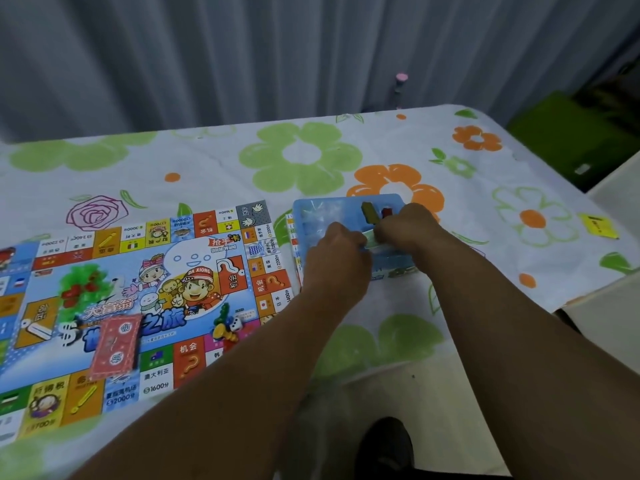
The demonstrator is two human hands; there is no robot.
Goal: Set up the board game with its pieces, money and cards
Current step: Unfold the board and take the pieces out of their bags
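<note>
1. Your left hand (337,251) and right hand (405,226) meet over the blue tray (311,211), each pinching one end of a pale green paper slip (370,238) (its print is too blurred to read).
2. The tray sits just beside the board (138,271), at its right edge.
3. On the board lie a red card deck (116,344), a die (236,324) and coloured pieces (221,330).

Your board (194,292) lies left of the tray (311,213), just beside it. On the board, a card deck (116,346) sits near you, pawns (221,329) and a die (236,323) to its right. Over the tray, left hand (341,247) and right hand (405,226) hold a slip (369,237).
</note>
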